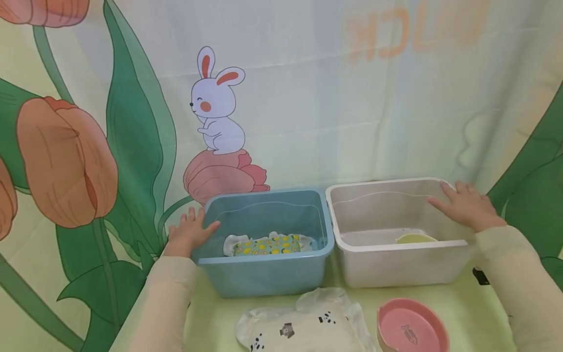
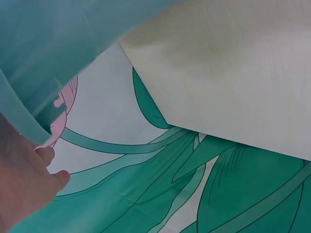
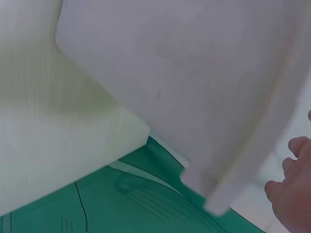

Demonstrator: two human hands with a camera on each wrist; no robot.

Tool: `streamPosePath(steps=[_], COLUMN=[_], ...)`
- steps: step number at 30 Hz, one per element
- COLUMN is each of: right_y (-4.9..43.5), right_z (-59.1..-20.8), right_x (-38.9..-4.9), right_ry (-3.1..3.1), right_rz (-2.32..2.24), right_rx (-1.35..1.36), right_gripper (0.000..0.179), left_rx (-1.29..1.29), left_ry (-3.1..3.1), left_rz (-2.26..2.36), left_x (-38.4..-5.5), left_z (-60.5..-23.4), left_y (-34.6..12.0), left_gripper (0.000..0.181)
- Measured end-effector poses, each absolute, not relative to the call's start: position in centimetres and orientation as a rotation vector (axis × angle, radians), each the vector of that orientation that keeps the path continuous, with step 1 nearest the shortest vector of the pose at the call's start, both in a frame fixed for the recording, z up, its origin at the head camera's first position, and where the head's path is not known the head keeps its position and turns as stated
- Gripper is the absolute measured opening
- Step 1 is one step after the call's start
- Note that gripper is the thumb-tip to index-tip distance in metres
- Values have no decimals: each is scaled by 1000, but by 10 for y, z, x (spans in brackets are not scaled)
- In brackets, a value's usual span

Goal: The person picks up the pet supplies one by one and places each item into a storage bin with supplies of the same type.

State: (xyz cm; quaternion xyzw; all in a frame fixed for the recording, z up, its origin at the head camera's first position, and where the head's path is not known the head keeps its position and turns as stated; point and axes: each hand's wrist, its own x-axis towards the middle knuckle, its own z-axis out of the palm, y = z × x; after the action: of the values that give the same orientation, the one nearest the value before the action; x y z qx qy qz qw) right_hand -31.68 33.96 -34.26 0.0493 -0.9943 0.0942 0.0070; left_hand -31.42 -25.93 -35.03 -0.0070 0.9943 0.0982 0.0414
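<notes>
A blue plastic bin stands on the left, and a white plastic bin beside it on the right. My left hand rests at the left rim of the blue bin, its fingers spread and its thumb over the edge. At the right rim of the white bin is my right hand, fingers spread out, overlapping the rim in the head view. Inside the blue bin lies a frilled cloth item with a lemon print. Part of a pale yellow round thing shows inside the white bin.
In front of the bins lie a cream frilled cloth item with animal prints and a pink round dish with a fish-bone mark. A small black object sits near the right forearm. Behind hangs a printed curtain with tulips and a rabbit.
</notes>
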Motion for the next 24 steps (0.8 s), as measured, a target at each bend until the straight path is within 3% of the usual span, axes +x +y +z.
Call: streamPosePath(steps=[7, 24], right_y=[347, 352], right_z=[-324, -319], right_x=[-308, -302], right_ry=[-3120, -3112], right_rz=[285, 326], right_rx=[161, 158], right_gripper=[83, 85], left_rx=[-39, -32], left_ry=[3044, 3016], left_rz=[284, 269], left_x=[-311, -304], left_z=[-349, -342], left_y=[-265, -271], left_gripper=[78, 80])
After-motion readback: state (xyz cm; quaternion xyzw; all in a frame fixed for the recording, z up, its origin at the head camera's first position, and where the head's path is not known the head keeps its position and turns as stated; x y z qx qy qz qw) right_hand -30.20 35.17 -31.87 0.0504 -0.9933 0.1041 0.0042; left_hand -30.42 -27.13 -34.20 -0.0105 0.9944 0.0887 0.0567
